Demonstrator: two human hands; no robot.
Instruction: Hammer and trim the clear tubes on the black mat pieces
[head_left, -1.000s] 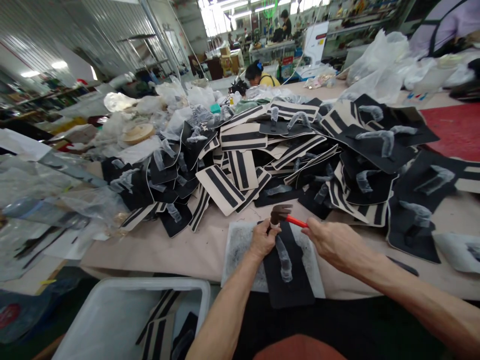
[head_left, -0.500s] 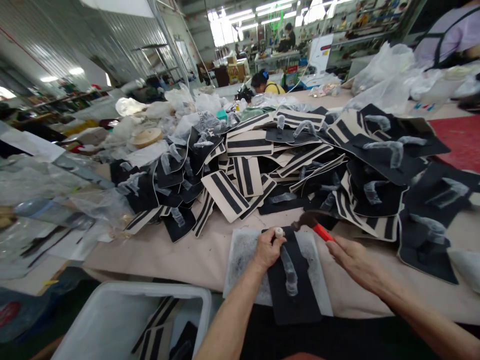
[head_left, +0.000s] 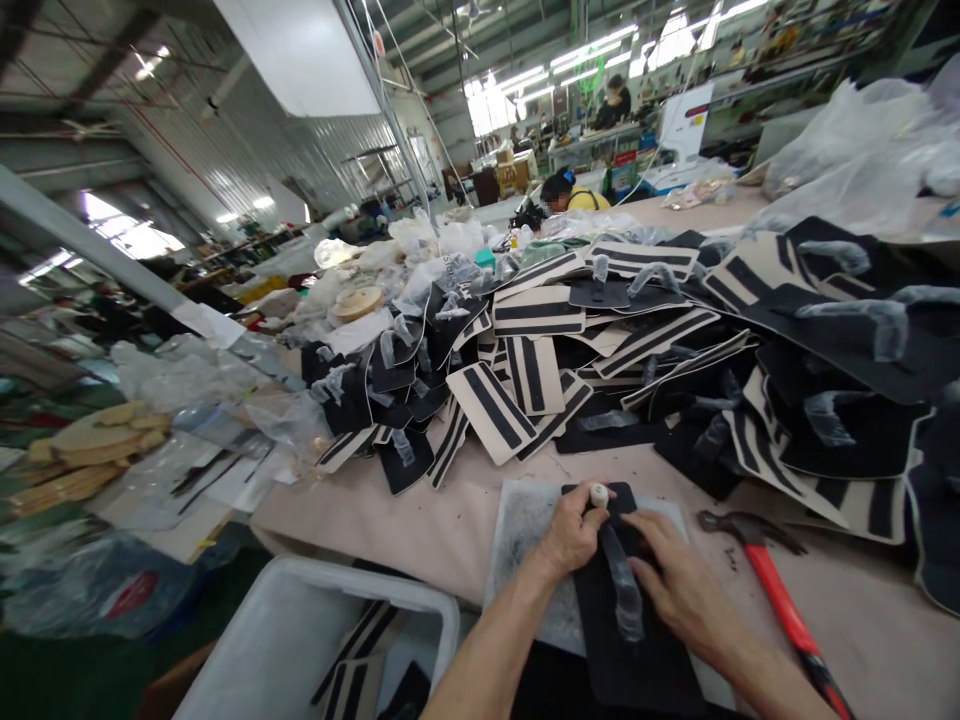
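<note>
My left hand (head_left: 571, 532) is closed around a small upright tool with a round white top (head_left: 599, 494); its lower part is hidden by my fingers. It stands at the far end of a black panel (head_left: 634, 675), which lies on a pale, scuffed board (head_left: 517, 530). A strap wrapped in clear plastic (head_left: 624, 590) runs along the panel. My right hand (head_left: 671, 570) rests on the panel's right side, thumb and fingers apart beside the strap, holding nothing I can see. To its right lies a claw hammer (head_left: 780, 590) with a red handle on the table.
A big heap of black panels with plastic-wrapped straps and striped beige backs (head_left: 491, 412) spreads across the table (head_left: 360, 525). At the lower left, a white bin (head_left: 300, 580) holds several panels. Clear plastic bags (head_left: 832, 150) stand at the back. A person in yellow (head_left: 585, 200) is beyond the heap.
The hammer has left my right hand and now lies on the table at the right. My right hand has moved left onto the panel. The view has turned right and tilted.
</note>
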